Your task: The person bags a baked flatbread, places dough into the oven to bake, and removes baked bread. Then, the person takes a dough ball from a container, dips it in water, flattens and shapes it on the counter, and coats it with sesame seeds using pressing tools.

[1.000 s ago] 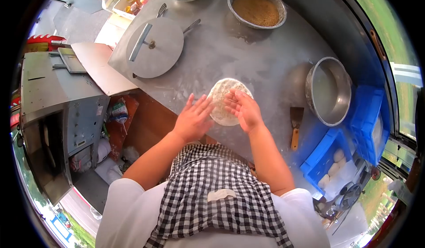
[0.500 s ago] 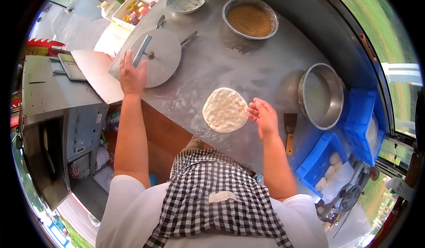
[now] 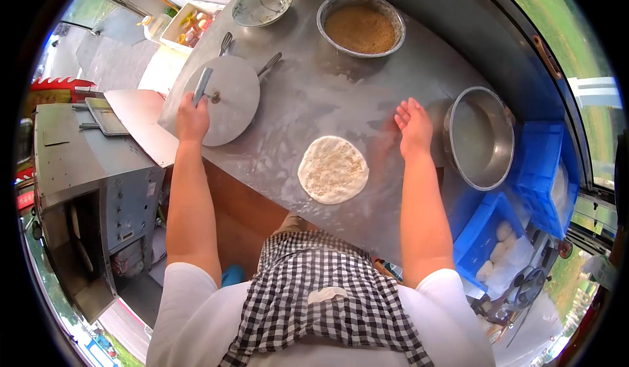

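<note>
A flat round of pale dough lies on the metal worktop, its upper face speckled with crumbs. My left hand is closed on the grey handle of the round metal lid, at the worktop's left edge. To the right of the dough, my right hand is held over the worktop with its fingers extended and nothing in it. The scraper below that hand is mostly hidden by my forearm.
A bowl of brown crumbs and a patterned bowl stand at the back. On the right are a metal basin and blue crates, one with dough balls. A metal cabinet stands left.
My left hand has closed on the lid's handle. My right hand has moved up and right, away from the dough. The view has shifted slightly.
</note>
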{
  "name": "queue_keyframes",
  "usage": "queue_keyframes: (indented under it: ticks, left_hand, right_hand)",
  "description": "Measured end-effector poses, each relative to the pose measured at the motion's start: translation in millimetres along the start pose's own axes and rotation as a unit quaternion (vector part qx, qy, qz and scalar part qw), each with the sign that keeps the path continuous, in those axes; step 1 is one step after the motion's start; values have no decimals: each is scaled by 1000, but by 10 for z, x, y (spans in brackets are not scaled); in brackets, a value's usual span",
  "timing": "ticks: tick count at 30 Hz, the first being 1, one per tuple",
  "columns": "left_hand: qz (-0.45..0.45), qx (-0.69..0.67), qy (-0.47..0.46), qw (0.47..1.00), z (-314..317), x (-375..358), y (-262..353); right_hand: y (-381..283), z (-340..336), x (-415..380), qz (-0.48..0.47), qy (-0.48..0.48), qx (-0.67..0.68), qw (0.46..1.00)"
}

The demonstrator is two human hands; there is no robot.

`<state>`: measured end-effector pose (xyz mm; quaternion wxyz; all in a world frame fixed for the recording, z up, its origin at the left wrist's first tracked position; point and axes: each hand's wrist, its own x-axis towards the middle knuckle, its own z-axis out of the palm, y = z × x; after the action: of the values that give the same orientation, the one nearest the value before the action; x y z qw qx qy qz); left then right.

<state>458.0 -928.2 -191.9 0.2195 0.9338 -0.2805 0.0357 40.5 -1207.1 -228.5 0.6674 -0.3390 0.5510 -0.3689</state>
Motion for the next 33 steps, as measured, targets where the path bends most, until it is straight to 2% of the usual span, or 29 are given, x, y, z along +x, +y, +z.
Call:
queue_keyframes:
  ticks: [4,8,9,12,15,17,18,21,22,23,25,27,30,31,33]
  left_hand:
    - [-22,-27,-16,999,-175,-135,127]
    - [-31,-46,-3,998,-174,-145,110]
    - [-36,-52,-27,998,-163,-132,100]
    - [-27,-73,-3,997,-41,-145,65]
    - [-49,-72,-30,996,-82,-86,104]
    - [104,27,133,985,-138,-55,213]
    - [181,76,211,957,-161,-38,306]
    - [182,-164,167,955,-197,-241,967]
    - [164,-226,97,955,-79,-362,1154]
    - [168,-325,48,930,131,-467,1364]
    - [68,-496,-83,862,786,-641,1567]
    - [65,-413,-113,902,1151,-685,1747]
    - [66,-439,-109,889,1721,-707,1896]
    - [111,-428,-121,889,1718,-691,1967]
    - [95,-500,-156,846,1816,-741,2200]
  right_hand:
    - [-25,178,456,21,-3,71,997]
    - [86,251,612,16,8,77,997]
    - [67,272,571,14,16,76,997]
    - [34,273,490,0,35,79,996]
    - [4,170,558,-47,53,80,994]
    - [-54,143,592,-79,71,63,992]
    - [-90,149,596,-96,81,55,991]
    - [-75,174,665,-131,95,51,985]
    - [-36,199,699,-138,91,53,985]
    - [10,238,734,-146,87,55,984]
    - [77,319,749,-162,73,52,983]
    - [136,435,727,-182,52,40,981]
    - [311,493,751,-224,20,21,974]
    - [346,545,697,-227,7,12,974]
    - [468,717,539,-201,-60,11,978]
